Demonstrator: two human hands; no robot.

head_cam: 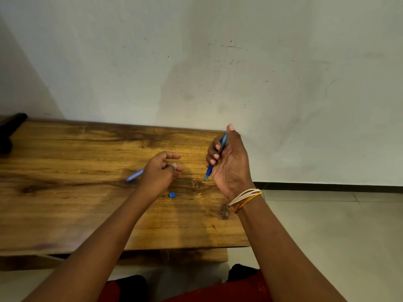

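My right hand is raised above the right end of the wooden table, palm toward me, its fingers curled round a blue pen. The pen's tip points down and to the left. My left hand hovers over the middle of the table with loosely bent fingers and nothing visible between them. A pale blue pen cap or barrel piece pokes out from behind the left hand's heel; it is blurred, and I cannot tell whether the hand touches it. A small blue piece lies on the table below the left hand.
The table stands against a marked white wall. A dark object sits at the far left edge. Tiled floor lies to the right of the table. Thread bands circle my right wrist.
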